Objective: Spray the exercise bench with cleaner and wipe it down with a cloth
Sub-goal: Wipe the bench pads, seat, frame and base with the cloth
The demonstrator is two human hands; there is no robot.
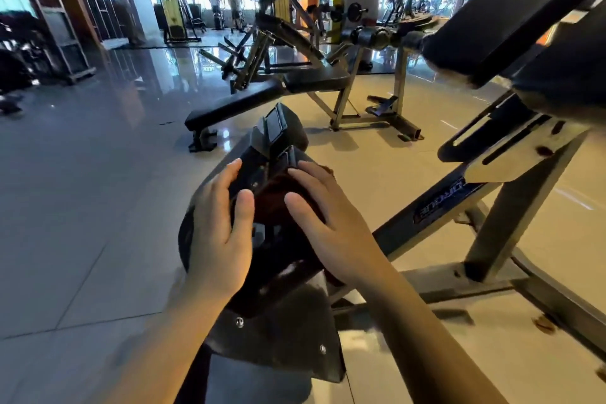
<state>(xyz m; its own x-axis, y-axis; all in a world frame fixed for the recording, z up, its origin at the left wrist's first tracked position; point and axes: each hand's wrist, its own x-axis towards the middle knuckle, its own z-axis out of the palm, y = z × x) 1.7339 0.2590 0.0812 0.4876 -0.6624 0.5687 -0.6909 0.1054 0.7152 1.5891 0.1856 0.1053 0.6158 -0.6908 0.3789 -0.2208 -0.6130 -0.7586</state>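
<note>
left hand: laid flat on the black bench part, fingers straight and slightly spread, nothing gripped.
right hand: pressed flat on a dark reddish cloth, fingers extended over it, not curled round it.
cloth: bunched on the underside hardware of the bench part, between the two hands, mostly covered by the right hand.
bench part: black, tilted, bracket and bolts exposed; seen at centre frame, above the tiled floor.
bench frame: grey steel, angled to the right; a black pad is seen top right.
spray cleaner: cannot be located.
background: a flat bench, weight machines; two people are seen far off by the windows.
</note>
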